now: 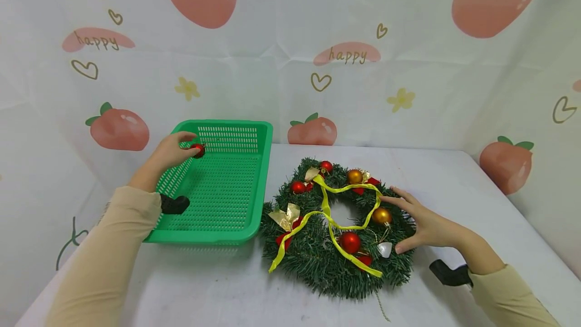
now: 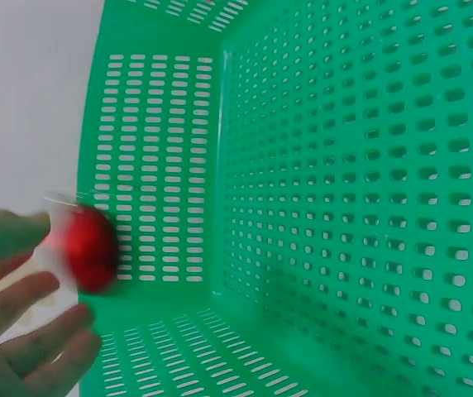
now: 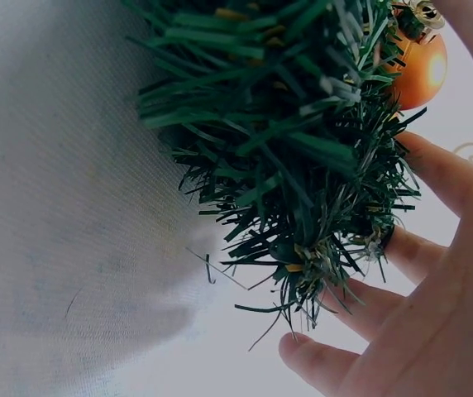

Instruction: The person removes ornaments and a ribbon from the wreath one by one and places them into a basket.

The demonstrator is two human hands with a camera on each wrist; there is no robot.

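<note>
green slotted basket (image 1: 265,180) and christmas wreath (image 1: 313,266) lie side by side on the white tabletop (image 1: 454,180); the basket's right rim stands just beside the wreath's left edge, and bare surface extends rightward beyond the wreath. the left hand (image 1: 174,150) reaches over the basket's left wall, a red ball ornament (image 1: 199,153) at its thumb tip; other fingers are spread, and whether the ball is pinched or only touched cannot be told. the right hand (image 1: 428,221) spans the wreath's right side, fingers wide. the head view alone shows the yellow ribbon (image 1: 326,206); the right wrist view reveals fingertips against the outer needles.
</note>
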